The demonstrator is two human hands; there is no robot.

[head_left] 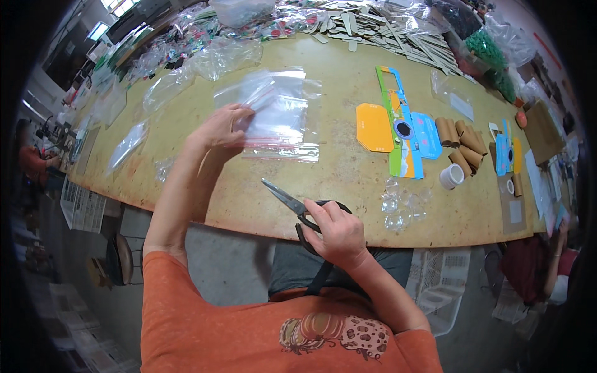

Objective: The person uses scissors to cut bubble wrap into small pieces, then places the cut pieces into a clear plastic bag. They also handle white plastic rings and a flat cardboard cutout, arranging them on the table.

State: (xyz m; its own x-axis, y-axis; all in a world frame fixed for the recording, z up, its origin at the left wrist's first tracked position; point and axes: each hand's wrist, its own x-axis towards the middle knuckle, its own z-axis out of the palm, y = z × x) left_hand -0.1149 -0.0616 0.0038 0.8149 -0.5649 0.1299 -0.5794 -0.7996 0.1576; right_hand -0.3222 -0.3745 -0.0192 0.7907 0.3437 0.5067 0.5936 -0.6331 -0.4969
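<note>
L hand [219,127] of the seated person is at a stack of clear zip-top bags [285,121] on the big worktable [348,180], approx. mid-L from where I stand watching. Fingers are bent over the near edge of the loose top bag [256,93], which slants across the stack's upper L corner; can't tell if thumb & fingertips actually pinch it. Red-ish seal strips show along the stack's near edge.

R hand [339,235] grips dark-handled scissors [283,196] near the table's front edge: index finger laid fwd along the handle, the rest curled round the loops, blades nearly together & pointing up-L, well apart from the bags.

R of the stack, flat on the table: a printed card cut-out [403,128], orange panel one side, blue the other, green strip btwn, w/ a dark round centre. Just beside it, brown cardboard tubes [445,132], plus a white cylinder [453,176] & a cluster of clear plastic domes [398,208] nearer the front edge. Far side: big heap of pale flat strips [398,38]. Co-worker's arm [555,261] shows at far R.
</note>
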